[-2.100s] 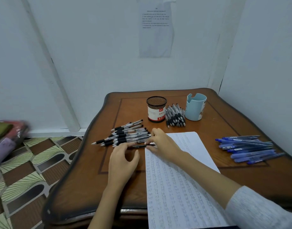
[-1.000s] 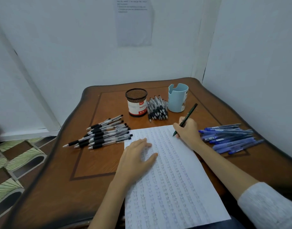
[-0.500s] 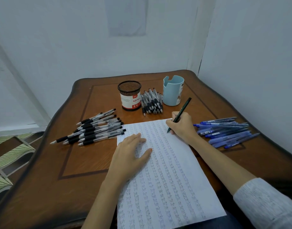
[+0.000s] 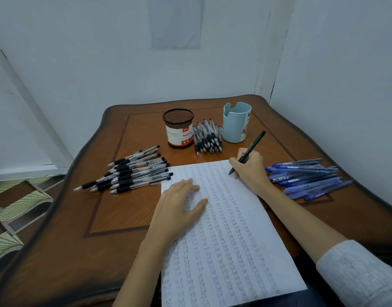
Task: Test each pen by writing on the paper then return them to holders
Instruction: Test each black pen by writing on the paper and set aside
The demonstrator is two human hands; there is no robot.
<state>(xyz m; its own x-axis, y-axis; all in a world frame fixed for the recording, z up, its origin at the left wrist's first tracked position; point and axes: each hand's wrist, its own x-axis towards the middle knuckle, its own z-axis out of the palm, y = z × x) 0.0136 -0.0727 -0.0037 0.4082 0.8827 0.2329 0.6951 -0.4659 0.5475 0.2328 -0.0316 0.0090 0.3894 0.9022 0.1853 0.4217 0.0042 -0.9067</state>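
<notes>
My right hand (image 4: 249,168) grips a dark green pen (image 4: 254,145) with its tip down on the top right corner of the paper (image 4: 230,240), a white sheet filled with rows of the word "test". My left hand (image 4: 179,204) lies flat on the paper's upper left, fingers spread. A black mesh holder (image 4: 178,128) with a red and white label and a light blue holder (image 4: 236,121) stand at the back of the table. Both look empty from here.
A pile of black-grip pens (image 4: 133,171) lies left of the paper. A smaller bunch of black pens (image 4: 207,137) lies between the holders. Blue pens (image 4: 305,178) are heaped to the right. The wooden table (image 4: 97,229) stands in a wall corner; patterned floor (image 4: 15,204) shows left.
My right hand picked a pen from the left pile and carried it to the paper's top right corner. My left hand moved onto the sheet. The view tilted down and shifted left.
</notes>
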